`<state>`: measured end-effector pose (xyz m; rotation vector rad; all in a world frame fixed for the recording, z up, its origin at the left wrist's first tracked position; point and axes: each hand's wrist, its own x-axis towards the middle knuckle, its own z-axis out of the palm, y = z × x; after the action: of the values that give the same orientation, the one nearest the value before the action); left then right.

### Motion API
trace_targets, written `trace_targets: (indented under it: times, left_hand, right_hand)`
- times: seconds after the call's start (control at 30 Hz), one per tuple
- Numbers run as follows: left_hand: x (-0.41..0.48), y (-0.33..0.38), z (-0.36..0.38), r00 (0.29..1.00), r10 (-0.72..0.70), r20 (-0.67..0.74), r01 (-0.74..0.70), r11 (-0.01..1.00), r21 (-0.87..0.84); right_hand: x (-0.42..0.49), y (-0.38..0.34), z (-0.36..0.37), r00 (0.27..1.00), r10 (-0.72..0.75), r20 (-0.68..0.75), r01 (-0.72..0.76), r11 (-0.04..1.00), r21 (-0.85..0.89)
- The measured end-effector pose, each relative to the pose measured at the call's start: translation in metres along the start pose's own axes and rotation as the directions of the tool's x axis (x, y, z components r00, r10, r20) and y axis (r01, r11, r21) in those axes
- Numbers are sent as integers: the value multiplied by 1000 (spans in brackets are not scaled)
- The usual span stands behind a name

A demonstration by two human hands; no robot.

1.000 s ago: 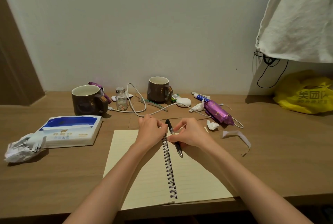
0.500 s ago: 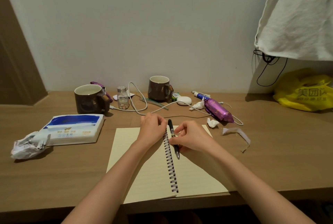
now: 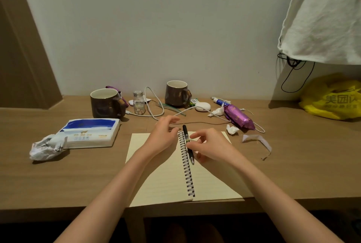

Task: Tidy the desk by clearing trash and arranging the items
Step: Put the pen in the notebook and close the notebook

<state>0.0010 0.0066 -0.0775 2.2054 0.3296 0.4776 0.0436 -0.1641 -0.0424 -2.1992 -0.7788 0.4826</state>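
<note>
A: What's nearest?

B: An open notebook (image 3: 166, 180), lower centre, its bottom edge at the near edge of the desk (image 3: 78, 180). Both forearms reach in over it.

A: And the hands?

B: The left hand (image 3: 162, 135) is over the top of the left page, fingers loose and spread, holding nothing. The right hand (image 3: 212, 145) pinches a pen (image 3: 188, 141) at its middle with thumb and forefinger. The pen lies along the spiral, on the right page.

A: The trash?

B: Crumpled paper (image 3: 46, 147) is at centre left, touching a tissue pack (image 3: 91, 133). Right of the notebook are a paper strip (image 3: 257, 141) and a tissue scrap (image 3: 232, 129).

A: Farther back?

B: Two mugs (image 3: 104, 104), a small bottle (image 3: 139, 104), a white cable (image 3: 154, 104) and a purple packet (image 3: 238, 118). A yellow bag (image 3: 332, 100) is at the far right.
</note>
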Motion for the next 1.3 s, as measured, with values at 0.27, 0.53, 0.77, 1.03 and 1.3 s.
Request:
trace_targets:
  times: [0.27,0.53,0.77,1.03,1.3]
  left_hand:
    - [-112,28,-56,939,-4,344,-120,933,338]
    - [-164,0,-61,925,5,380,-246,769,590]
    - [-175,-4,-76,956,292,12,-281,906,316]
    - [-163,26,-66,951,-308,14,222,655,-722]
    - [-152,65,-53,988,-148,42,135,706,-696]
  right_hand:
    - [-22,30,3,931,-364,-12,349,900,-263]
    - [-29,38,17,936,-335,108,350,853,-387]
    - [-34,37,19,932,-356,65,356,871,-338]
    - [-32,47,18,894,-222,-388,76,931,-356]
    - [-40,55,-12,956,-220,-196,142,927,-346]
